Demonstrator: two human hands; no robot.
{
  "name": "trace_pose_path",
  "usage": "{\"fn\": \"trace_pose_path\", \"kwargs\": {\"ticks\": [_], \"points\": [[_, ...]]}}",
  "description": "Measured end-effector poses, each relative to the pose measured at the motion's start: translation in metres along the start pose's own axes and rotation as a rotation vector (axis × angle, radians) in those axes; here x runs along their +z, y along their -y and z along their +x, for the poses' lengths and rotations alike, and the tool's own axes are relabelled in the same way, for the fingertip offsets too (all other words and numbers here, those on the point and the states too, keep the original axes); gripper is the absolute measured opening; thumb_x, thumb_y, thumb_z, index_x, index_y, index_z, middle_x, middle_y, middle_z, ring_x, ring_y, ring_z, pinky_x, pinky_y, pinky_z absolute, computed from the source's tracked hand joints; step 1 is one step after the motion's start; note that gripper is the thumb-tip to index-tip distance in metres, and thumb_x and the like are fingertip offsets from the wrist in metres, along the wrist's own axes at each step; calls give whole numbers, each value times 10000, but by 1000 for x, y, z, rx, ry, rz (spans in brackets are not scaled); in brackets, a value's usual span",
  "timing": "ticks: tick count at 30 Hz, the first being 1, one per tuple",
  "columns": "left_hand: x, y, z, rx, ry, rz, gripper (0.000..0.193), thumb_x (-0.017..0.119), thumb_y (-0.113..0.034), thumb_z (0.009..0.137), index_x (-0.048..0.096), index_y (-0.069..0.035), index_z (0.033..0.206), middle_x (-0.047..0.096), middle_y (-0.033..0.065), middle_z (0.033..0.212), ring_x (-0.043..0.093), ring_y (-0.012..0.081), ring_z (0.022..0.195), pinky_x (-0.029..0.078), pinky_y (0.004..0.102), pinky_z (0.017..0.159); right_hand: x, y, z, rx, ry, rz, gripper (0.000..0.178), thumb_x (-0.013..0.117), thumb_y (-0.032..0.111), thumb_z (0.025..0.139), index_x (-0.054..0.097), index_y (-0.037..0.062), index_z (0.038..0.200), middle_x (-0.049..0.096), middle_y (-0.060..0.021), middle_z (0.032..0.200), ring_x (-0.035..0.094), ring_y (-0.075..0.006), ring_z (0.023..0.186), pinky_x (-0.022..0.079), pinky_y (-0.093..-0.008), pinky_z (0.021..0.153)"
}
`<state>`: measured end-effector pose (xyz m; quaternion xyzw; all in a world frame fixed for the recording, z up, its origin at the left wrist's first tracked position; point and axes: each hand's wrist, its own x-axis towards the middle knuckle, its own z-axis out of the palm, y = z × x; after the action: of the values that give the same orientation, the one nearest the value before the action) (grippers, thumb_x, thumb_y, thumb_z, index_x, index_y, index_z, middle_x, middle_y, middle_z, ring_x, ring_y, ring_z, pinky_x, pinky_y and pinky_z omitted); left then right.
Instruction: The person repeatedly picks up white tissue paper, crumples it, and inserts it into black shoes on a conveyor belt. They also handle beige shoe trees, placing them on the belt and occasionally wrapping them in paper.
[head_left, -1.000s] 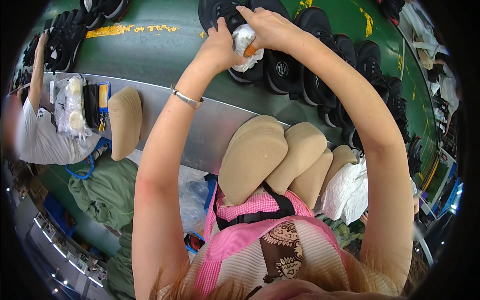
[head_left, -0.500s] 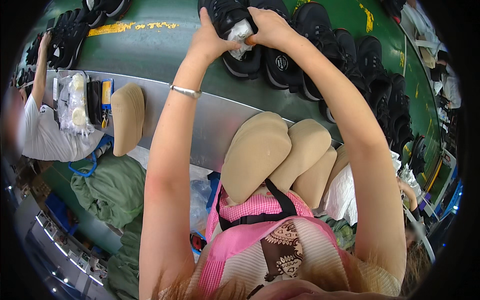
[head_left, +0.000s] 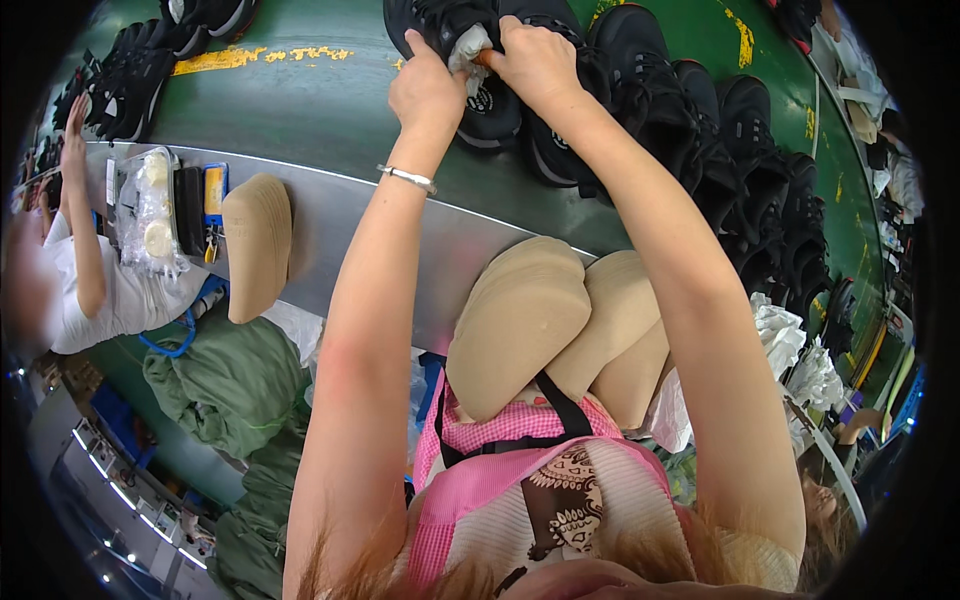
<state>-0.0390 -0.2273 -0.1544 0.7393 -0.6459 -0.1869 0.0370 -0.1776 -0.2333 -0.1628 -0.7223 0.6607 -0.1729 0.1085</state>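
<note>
At the frame's upper centre, the left hand [head_left: 428, 88] and right hand [head_left: 540, 68] touched a black shoe [head_left: 448, 18], crumpled white paper [head_left: 469, 46] at its opening; how closed either grip was, I couldn't tell.

Paper wad [head_left: 470, 48]: in the mouth of the foremost shoe [head_left: 490, 125], between left fingers [head_left: 419, 52] and right fingers [head_left: 511, 34].
Foremost shoe: on the bench [head_left: 300, 110], beyond its near edge, ahead of the person.
Shoe row [head_left: 640, 60]: right of that shoe, stretching toward the bench's right end.
Far-left shoes [head_left: 135, 85]: toward the bench's left end.
Near edge, left: bag [head_left: 150, 225], case [head_left: 188, 210], holder [head_left: 215, 190], lone insole stack [head_left: 257, 250], left to right.
Lap insole stacks [head_left: 518, 325]: before the near edge, overlapping.
Cloth heap [head_left: 220, 390]: below the near edge, left of the person.
</note>
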Motion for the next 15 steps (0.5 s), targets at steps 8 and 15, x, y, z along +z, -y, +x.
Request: {"fn": "trace_pose_path", "kwargs": {"ticks": [8, 15], "points": [[-16, 48, 4, -86, 330, -422, 691, 796, -394, 735, 525, -22, 1251, 679, 234, 1037, 656, 385, 989, 522, 442, 853, -8, 39, -12, -1, 13, 13, 382, 770, 310, 709, 565, 18, 847, 682, -170, 723, 693, -327, 707, 543, -420, 598], [-4, 12, 7, -134, 61, 23, 707, 729, -469, 761, 500, -37, 1272, 677, 213, 1087, 644, 388, 1025, 515, 451, 860, 15, 29, -11, 84, -114, -15, 350, 750, 325, 725, 585, 30, 818, 683, -166, 709, 694, -337, 693, 548, -430, 607]]}}
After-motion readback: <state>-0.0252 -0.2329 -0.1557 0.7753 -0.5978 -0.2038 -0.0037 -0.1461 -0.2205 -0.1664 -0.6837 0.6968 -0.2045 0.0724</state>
